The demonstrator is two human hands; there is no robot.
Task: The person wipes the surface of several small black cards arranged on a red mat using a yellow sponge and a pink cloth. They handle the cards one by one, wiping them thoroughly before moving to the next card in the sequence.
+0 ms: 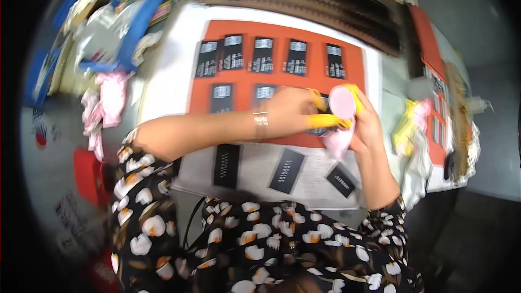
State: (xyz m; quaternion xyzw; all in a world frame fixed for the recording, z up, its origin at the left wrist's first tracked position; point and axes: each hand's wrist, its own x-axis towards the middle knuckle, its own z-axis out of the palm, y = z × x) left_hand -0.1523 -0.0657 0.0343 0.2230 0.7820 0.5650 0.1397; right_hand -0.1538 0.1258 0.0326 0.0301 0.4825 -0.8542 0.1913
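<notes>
My right hand [369, 125], with yellow covers on its fingertips, holds a round pink disc-like piece [342, 103]. Pink cloth [338, 142] hangs below the disc. From the left, my left hand [293, 109] reaches across, its yellow-covered fingers curled, one of them pressing at the cloth along the disc's lower edge. Motion blurs both hands. Beneath them lies an orange board [310, 30] bearing black printed labels, such as one label [335, 61] in the far row. Parts of the near row are hidden by my left hand.
Three dark labels, one of them at the left [227, 165], lie on the white table covering [255, 183] near me. Dark ridged strips [304, 0] run along the far edge. A blue crate [142, 30] is at left. Pink and yellow cloths [407, 125] hang at right.
</notes>
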